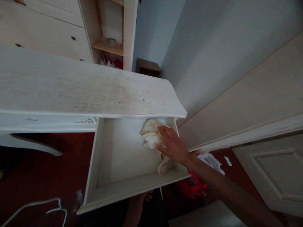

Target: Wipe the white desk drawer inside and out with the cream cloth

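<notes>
A pulled-out white drawer (127,160) juts from the front of a white desk. Crumpled in its right part is a cream cloth (151,127), one end of which trails toward the drawer's front. My right hand (171,142) is closed on the cloth, thumb and fingers bent against its right side. Below the drawer's front panel, my left hand (141,199) has curled fingers at the lower edge, gripping there. The drawer partly hides that hand.
The desk's worn white top (94,85) spans the middle. Behind stands a white cabinet (54,31) with an open door. To the right are a wall, a red bag (193,186) and a white plastic bag (210,162) on the floor. A white hanger (38,203) shows lower left.
</notes>
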`<state>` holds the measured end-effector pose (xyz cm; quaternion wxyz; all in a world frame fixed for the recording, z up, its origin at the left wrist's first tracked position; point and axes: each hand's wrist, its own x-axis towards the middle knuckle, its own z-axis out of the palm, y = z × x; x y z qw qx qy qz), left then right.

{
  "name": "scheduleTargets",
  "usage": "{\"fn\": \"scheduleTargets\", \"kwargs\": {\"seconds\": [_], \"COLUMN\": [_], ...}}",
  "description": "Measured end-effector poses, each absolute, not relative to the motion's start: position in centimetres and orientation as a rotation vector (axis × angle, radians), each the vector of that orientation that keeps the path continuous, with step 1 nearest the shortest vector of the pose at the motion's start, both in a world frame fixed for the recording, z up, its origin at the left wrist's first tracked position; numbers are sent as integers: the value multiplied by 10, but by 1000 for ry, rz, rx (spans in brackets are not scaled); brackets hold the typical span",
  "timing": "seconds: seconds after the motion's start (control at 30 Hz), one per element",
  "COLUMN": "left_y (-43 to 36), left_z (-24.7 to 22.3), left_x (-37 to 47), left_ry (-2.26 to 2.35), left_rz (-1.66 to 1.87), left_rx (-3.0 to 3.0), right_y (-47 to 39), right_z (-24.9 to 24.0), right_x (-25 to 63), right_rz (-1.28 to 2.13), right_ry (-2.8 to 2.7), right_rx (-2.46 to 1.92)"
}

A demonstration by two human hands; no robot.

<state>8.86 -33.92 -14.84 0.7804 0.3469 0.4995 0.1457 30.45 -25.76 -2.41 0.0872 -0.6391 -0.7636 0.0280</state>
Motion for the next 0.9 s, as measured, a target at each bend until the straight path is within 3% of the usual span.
{"fn": "scheduleTargets", "kwargs": {"seconds": [0.23, 0.37, 0.63, 0.77, 0.9], "left_y": [-338, -338, -336, -338, -346], "left_z": [-170, -181, -189, -185, -175], "left_x": [93, 98, 99, 94, 89], "left_ry": [1094, 1100, 1093, 1088, 1085], "left_rz": [303, 285, 275, 302, 389], "left_rx": [736, 718, 699, 692, 690], "right_y": [-232, -222, -252, -275, -292], "right_z": [-41, -35, -17, -4, 3], "right_x": [285, 284, 303, 299, 297], "right_rz": [-23, 117, 659, 296, -64], "right_ry": [-2064, -1866, -1868, -1668, -1701], "right_rx": [-2509, -2743, -2516, -2665, -2363]}}
